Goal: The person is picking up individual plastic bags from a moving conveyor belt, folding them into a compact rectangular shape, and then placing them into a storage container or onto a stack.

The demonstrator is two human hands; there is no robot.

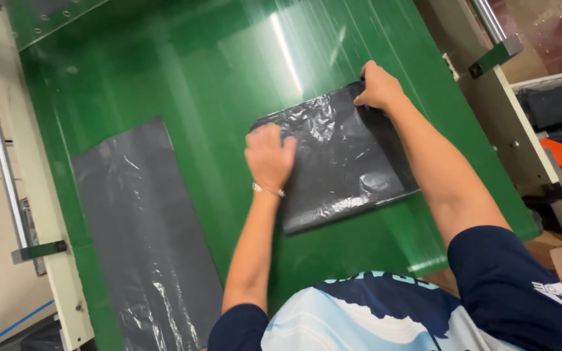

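Green table (196, 78) – left hand (269, 156) flat, right hand (378, 88) pinching folded black bag stack (346, 162); grey bag (144, 227) alongside.

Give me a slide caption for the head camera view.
Left hand and right hand press a folded black plastic bag on a green table.

Navy short sleeves (521, 279) on a pale blue-and-white patterned shirt (339, 318), thin silver bracelet (268, 190) at the left wrist.
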